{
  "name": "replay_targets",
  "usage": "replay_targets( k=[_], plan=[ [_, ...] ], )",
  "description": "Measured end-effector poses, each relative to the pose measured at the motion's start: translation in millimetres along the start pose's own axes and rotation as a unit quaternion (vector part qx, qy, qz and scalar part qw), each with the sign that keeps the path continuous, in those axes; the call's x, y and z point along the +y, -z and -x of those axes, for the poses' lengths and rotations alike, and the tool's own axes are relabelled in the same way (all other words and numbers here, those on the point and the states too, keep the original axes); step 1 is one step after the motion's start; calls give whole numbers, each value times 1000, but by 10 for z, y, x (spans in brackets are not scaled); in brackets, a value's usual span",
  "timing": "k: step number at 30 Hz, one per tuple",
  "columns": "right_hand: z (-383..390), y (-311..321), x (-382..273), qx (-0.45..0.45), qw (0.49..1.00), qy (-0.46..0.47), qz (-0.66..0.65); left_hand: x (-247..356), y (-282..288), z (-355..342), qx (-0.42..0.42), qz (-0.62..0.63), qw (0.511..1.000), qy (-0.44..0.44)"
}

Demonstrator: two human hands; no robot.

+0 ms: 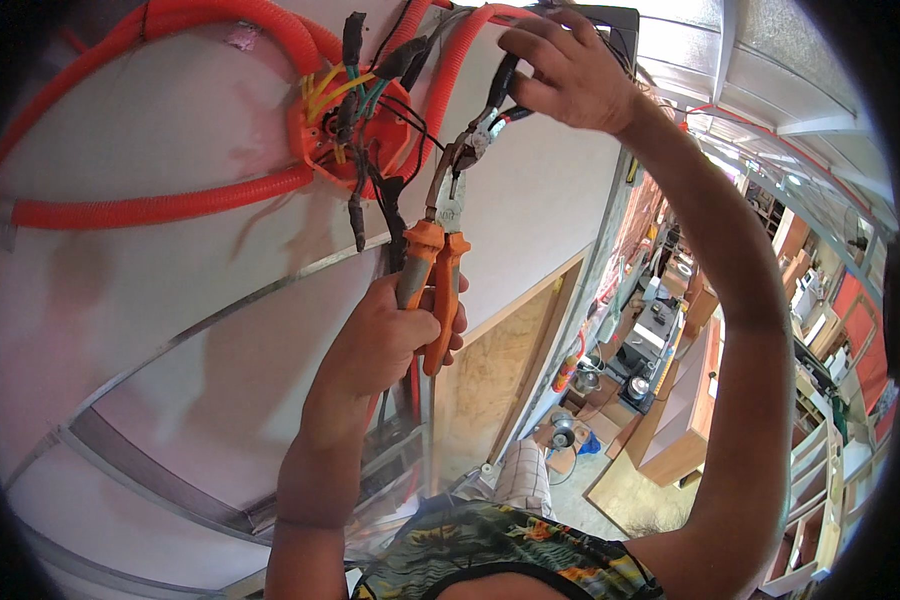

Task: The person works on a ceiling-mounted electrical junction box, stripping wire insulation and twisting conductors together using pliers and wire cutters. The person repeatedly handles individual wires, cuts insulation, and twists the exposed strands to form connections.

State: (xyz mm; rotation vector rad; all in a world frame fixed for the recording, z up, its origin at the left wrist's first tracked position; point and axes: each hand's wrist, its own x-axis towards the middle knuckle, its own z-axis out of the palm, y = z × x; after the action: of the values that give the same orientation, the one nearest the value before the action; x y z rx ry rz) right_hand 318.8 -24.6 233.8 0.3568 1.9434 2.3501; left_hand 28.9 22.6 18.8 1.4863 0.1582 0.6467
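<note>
My left hand point(375, 340) is wrapped round the orange and grey handles of a pair of combination pliers point(437, 255), jaws pointing up. My right hand point(575, 75), raised at the upper right, grips a second pair of pliers point(500, 85) with black handles. The two plier heads meet beside the orange junction box; a thin black wire runs toward them from it, but what the jaws pinch is too small to tell. Out of the junction box point(310, 140) come yellow, green and black wires, several bundled under black tape point(357, 222).
Orange corrugated conduit point(170, 207) runs along the pale wall panel point(220, 260) into the box. Metal framing strips point(240, 310) cross the panel. Below right are a wooden panel point(500, 370), a cluttered workbench point(650, 330) and wooden cabinets point(690, 420).
</note>
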Motion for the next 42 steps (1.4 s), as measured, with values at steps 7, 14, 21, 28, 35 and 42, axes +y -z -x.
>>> replay_targets(
  k=[7, 14, 21, 28, 35, 42],
  plan=[
    [209, 176, -1072, -66, 948, -297, -97, -197, -236, -150, 49, 20, 998, -28],
    [-249, 679, -2067, -121, 762, -578, -266, -365, -481, -324, 124, -55, 989, -56],
    [-65, 387, -1784, -52, 841, -509, -175, -241, -284, -185, 58, 8, 997, -41],
    [-97, 438, -1958, -87, 766, -564, -297, -243, -310, -203, 29, 88, 996, -16],
    [-162, 453, -2011, -53, 747, -582, -316, -244, -298, -210, 1, 137, 991, 0],
    [-227, 433, -2065, -38, 737, -602, -305, -242, -269, -192, -31, 184, 982, 16]
  ],
)
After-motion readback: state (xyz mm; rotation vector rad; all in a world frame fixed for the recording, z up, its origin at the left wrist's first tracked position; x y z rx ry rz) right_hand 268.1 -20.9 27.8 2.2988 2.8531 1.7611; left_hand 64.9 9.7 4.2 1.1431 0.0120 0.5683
